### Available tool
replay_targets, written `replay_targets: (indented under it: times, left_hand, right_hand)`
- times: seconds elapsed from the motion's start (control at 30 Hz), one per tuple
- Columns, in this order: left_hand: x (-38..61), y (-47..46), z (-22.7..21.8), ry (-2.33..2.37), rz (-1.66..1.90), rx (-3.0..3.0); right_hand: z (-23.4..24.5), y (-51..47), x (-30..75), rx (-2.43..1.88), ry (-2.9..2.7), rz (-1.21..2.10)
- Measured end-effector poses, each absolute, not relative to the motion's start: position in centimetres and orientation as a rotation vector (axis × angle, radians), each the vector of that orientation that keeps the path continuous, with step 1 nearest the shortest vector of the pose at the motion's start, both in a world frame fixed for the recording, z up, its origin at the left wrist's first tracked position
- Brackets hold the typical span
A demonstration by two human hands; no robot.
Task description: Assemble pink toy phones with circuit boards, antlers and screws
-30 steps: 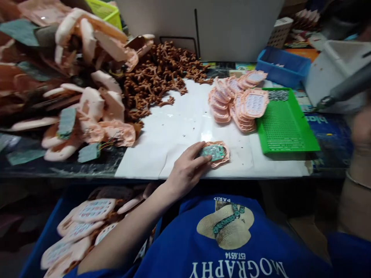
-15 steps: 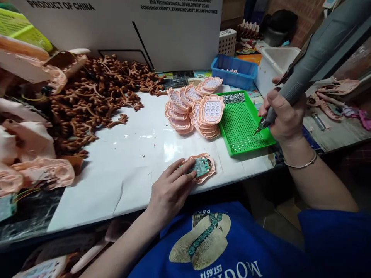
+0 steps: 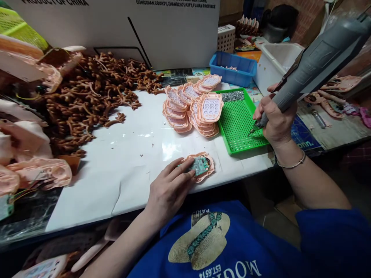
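Observation:
My left hand (image 3: 171,185) holds down a pink plastic shell (image 3: 211,170) near the table's front edge, its fingers lying across the left part. Inside the shell sits a green circuit board (image 3: 200,165), partly covered by my fingertips. My right hand (image 3: 276,116) is wrapped round a grey electric screwdriver (image 3: 310,71), which slants down to the left. The bit hovers over the right side of a green perforated tray (image 3: 237,127). Small silver screws (image 3: 232,95) lie heaped at the tray's far end.
Stacked pink shells with keypads (image 3: 210,109) stand left of the tray. A blue bin (image 3: 233,69) and a white tub (image 3: 278,58) are behind it. Brown plastic parts (image 3: 87,88) form a big pile at the left, beside more pink housings (image 3: 43,172). A large white carton (image 3: 174,34) stands behind.
My right hand and the screwdriver have moved a little left and down, over the tray. My left hand stays on the shell; the view has shifted slightly.

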State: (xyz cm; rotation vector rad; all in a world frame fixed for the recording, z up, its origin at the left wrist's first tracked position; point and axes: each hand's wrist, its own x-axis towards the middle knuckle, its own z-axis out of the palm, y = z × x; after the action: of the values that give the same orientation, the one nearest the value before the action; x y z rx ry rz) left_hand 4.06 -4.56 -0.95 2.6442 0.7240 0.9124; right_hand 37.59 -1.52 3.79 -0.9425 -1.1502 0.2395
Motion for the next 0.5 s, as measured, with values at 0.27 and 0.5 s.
replay_targets:
  times: [0.27, 0.5]
  left_hand:
    - [4.4, -4.8, -0.6, 0.716, 0.949, 2.646]
    - [4.6, -5.0, -0.5, 0.727, 0.963, 2.646]
  right_hand:
    - [4.4, -1.7, 37.5, -0.939, -1.150, 0.201]
    - [8.8, -3.3, 30.9, -0.790, -1.117, 0.284]
